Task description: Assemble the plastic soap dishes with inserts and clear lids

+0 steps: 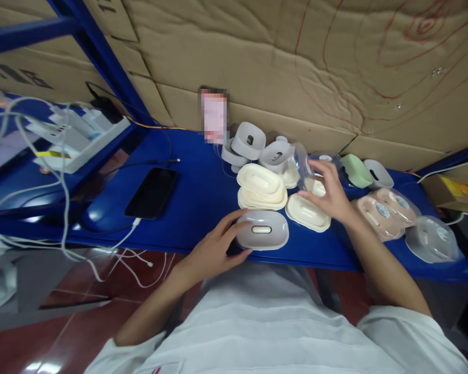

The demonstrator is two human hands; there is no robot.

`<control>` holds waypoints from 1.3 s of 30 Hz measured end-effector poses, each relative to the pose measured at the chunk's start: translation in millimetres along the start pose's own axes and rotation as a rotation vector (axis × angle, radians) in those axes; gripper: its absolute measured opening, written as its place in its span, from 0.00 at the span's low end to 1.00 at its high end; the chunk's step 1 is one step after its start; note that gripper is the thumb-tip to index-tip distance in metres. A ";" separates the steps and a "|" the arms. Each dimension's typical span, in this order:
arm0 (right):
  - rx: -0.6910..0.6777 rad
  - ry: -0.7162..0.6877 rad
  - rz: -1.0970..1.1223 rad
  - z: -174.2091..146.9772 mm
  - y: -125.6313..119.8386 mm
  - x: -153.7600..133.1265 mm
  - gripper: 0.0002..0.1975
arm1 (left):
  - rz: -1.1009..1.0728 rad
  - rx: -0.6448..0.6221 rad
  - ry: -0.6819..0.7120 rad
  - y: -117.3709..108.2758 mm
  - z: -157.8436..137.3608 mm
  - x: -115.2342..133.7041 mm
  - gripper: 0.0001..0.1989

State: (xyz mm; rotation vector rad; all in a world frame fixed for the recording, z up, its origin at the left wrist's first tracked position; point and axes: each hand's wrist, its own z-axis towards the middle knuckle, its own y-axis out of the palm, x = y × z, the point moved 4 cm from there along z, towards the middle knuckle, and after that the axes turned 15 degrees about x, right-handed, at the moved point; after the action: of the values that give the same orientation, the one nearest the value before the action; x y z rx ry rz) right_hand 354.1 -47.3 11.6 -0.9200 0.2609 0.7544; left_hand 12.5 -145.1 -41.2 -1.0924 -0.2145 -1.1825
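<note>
My left hand [216, 246] grips the left end of a grey oval plastic case [276, 236] near the front edge of the blue table; a small cream-coloured slot piece shows at the case's middle. Between the thumb and fingers of my right hand [329, 192] is a clear plastic cover [302, 163], tilted and raised above the table. Just under that hand lies a cream oval tray [307, 212]. Stacked cream trays [261, 182] sit behind the grey case.
Grey cases [249, 140] and a light green case [356, 171] line the cardboard wall. Peach cases [382, 213] and a clear-covered grey one [431, 239] stand at right. A black phone [152, 193] on a white cable lies left, near a power strip [89, 145].
</note>
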 end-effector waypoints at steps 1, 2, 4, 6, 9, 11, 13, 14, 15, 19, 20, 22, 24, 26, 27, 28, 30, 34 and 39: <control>-0.017 -0.047 -0.013 -14.7 -3.3 -13.4 0.47 | -0.009 -0.001 -0.035 0.5 -0.3 -1.8 0.30; -0.053 -0.091 -0.012 -29.6 -4.8 -26.1 0.46 | -0.022 0.003 -0.058 0.9 -0.5 -3.4 0.34; -0.167 -0.164 0.026 -58.0 -2.5 -48.0 0.43 | -0.053 0.019 -0.070 1.8 -0.2 -5.7 0.41; -0.282 -0.220 0.075 -80.6 5.2 -64.9 0.38 | -0.077 0.031 -0.072 2.5 0.5 -7.4 0.45; -0.359 -0.299 0.086 -97.2 21.1 -82.5 0.35 | -0.085 0.029 -0.087 2.1 1.4 -8.4 0.48; -0.366 -0.341 0.062 -99.2 31.0 -90.0 0.36 | -0.070 -0.001 -0.099 1.7 1.2 -8.3 0.45; -0.358 -0.370 0.030 -98.2 37.5 -94.9 0.37 | -0.047 -0.038 -0.111 1.7 0.4 -8.4 0.41; -0.352 -0.384 0.011 -97.7 39.2 -96.8 0.38 | -0.037 -0.052 -0.116 1.7 0.0 -8.8 0.39; -0.344 -0.400 -0.011 -97.7 40.0 -98.4 0.39 | -0.032 -0.056 -0.116 1.6 -0.4 -9.2 0.38; -0.324 -0.454 -0.110 -101.3 39.1 -101.9 0.42 | -0.032 -0.042 -0.091 0.4 -0.9 -11.3 0.36; -0.319 -0.460 -0.127 -102.5 38.9 -102.1 0.42 | -0.034 -0.035 -0.082 -0.1 -0.7 -11.6 0.35; -0.315 -0.463 -0.147 -104.7 39.4 -101.7 0.43 | -0.035 -0.022 -0.065 -1.0 -0.2 -11.6 0.34; -0.320 -0.463 -0.143 -106.4 41.0 -100.7 0.44 | -0.024 -0.015 -0.048 -1.1 0.3 -10.3 0.33; -0.331 -0.459 -0.125 -107.2 43.1 -100.0 0.44 | 0.002 -0.014 -0.046 -0.1 0.0 -8.7 0.33; -0.340 -0.457 -0.116 -107.0 43.9 -100.1 0.44 | 0.017 -0.014 -0.048 0.4 -0.9 -8.2 0.34; -0.344 -0.458 -0.107 -106.2 44.1 -100.8 0.44 | 0.033 -0.018 -0.053 0.8 -2.8 -8.0 0.34; -0.333 -0.472 -0.086 -102.4 41.4 -103.5 0.46 | 0.074 -0.026 -0.067 -0.5 -9.9 -9.6 0.35; -0.213 -0.454 -0.125 -90.8 21.6 -102.0 0.46 | 0.191 0.023 -0.110 -18.9 -34.6 -19.3 0.36; -0.072 -0.258 -0.400 -100.6 -7.6 -65.0 0.39 | 0.376 0.255 -0.109 -57.6 -49.7 -24.7 0.32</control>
State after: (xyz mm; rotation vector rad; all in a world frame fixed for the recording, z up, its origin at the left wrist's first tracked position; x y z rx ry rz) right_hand 323.2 -161.0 -10.7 -0.8961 -0.1756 0.5054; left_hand -64.3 -165.9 -49.4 -0.9236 -0.2256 -0.7386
